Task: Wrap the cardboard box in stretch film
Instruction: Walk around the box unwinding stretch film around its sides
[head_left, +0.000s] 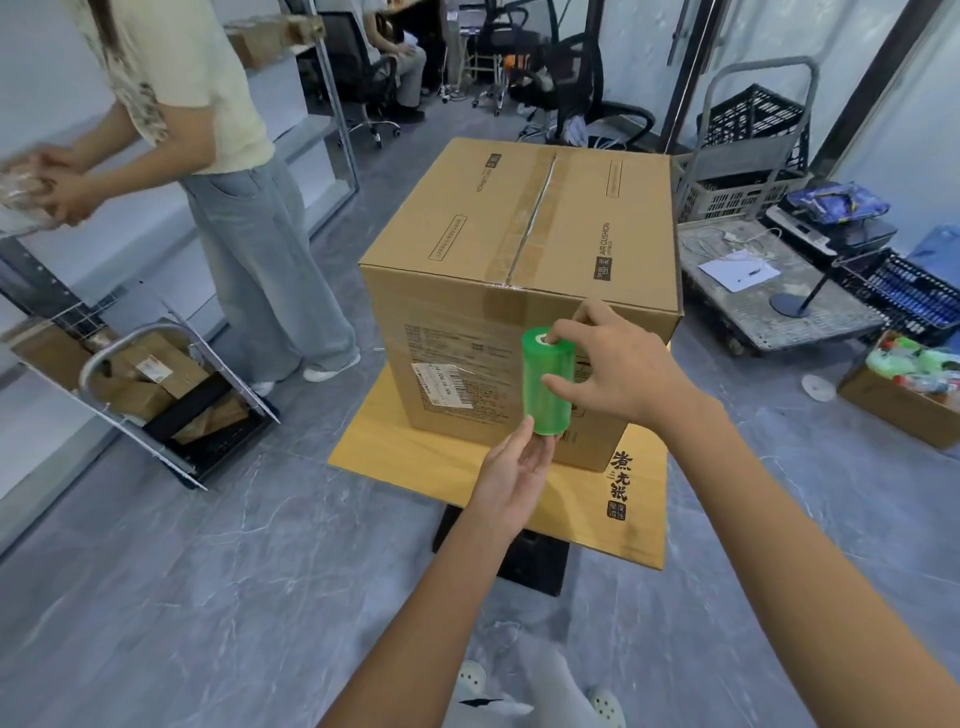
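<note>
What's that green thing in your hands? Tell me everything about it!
It is a green roll of stretch film: a glossy plastic cylinder wound on a pale core that shows at its top end. It is held upright in the air, in front of the near side of the cardboard box. The right hand pinches it, one finger in the top hole and the thumb on its side. The left hand touches its bottom end from below.

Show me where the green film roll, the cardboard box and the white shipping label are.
green film roll (548, 408), head view, lower part of its side wall.
cardboard box (493, 218), head view, top flap left of the taped seam.
white shipping label (441, 384), head view, centre of the label.
</note>
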